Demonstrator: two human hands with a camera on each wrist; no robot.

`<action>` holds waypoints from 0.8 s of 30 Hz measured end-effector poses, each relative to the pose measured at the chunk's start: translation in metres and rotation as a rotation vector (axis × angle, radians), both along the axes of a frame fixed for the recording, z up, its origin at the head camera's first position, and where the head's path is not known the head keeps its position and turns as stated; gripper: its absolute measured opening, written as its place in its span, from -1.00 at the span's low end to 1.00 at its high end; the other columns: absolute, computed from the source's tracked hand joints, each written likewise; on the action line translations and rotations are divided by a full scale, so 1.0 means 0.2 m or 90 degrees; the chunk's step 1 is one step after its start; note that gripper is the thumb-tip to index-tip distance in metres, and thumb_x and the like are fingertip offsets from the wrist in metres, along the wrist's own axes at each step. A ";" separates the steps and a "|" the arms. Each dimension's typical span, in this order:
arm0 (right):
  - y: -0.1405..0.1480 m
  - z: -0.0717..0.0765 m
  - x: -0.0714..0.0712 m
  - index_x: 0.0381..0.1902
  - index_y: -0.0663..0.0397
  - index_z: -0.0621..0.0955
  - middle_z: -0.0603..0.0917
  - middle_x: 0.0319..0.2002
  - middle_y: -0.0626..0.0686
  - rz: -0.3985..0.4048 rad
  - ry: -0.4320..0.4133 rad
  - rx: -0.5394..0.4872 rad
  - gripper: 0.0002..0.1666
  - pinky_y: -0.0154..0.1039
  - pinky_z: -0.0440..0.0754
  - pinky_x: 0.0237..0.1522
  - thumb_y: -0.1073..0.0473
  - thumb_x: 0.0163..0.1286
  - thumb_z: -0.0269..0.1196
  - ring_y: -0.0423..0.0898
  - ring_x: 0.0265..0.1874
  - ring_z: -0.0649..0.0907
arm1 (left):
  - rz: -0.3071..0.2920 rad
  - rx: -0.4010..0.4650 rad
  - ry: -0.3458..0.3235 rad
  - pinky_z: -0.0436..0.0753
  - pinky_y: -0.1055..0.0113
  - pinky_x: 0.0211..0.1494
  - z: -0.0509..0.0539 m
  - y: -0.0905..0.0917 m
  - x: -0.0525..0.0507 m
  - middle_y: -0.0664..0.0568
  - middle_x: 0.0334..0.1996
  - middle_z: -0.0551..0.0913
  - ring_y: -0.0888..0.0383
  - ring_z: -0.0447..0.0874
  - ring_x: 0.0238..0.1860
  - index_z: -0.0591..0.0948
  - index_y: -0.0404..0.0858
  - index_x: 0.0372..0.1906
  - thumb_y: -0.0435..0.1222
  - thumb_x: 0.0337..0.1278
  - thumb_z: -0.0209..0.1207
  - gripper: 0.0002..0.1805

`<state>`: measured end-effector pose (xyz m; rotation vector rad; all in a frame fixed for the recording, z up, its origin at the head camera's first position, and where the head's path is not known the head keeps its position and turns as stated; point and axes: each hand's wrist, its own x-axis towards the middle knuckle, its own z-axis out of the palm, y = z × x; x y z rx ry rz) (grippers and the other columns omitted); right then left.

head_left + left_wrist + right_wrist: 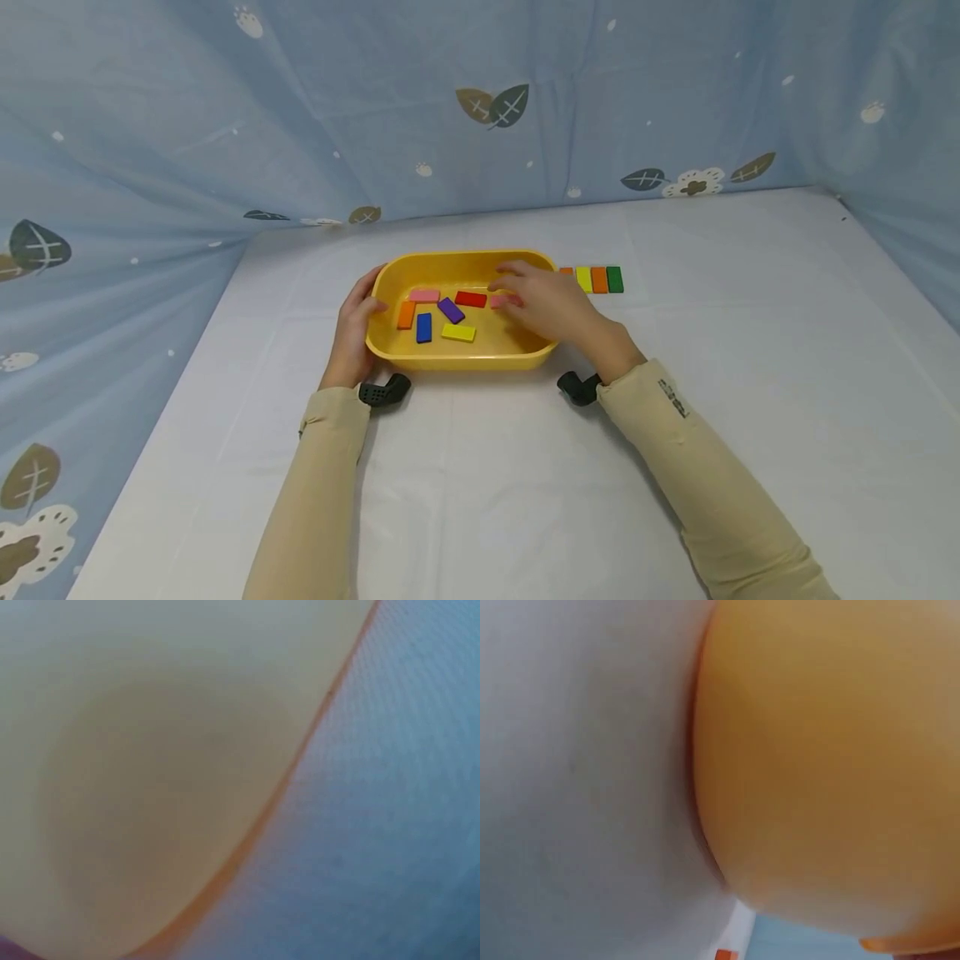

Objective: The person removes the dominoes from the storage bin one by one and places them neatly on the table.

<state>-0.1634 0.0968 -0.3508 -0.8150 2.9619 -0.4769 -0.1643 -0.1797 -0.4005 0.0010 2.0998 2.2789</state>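
A yellow plastic basin (465, 362) stands on the white-covered table. My left hand (351, 333) grips its left end, the thumb over the rim. Over the basin's right side hangs my right hand (558, 308), fingers spread above a pink block (498, 301) that they partly hide. Other flat blocks lie scattered on the basin's floor: a red block (471, 299), a purple block (451, 310), a yellow block (458, 332), a blue block (423, 327), an orange block (406, 315) and another pink block (424, 296). Both wrist views show mostly the basin's outer wall (817, 765).
Right of the basin is a row of blocks on the table, with a yellow block (583, 279), an orange block (599, 280) and a green block (615, 279); another orange one is partly hidden by my right hand. A blue patterned curtain (420, 100) hangs behind the table.
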 end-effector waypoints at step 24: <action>-0.02 0.00 0.02 0.08 -0.21 0.53 0.50 0.09 -0.05 0.079 0.008 0.204 -0.57 -0.09 0.36 0.00 -0.09 0.30 -0.01 -0.08 0.09 0.45 | -0.001 0.007 -0.012 0.26 0.26 0.24 0.03 0.01 0.01 0.18 0.21 0.27 0.13 0.25 0.18 0.32 0.00 0.23 -0.42 0.02 -0.18 -0.41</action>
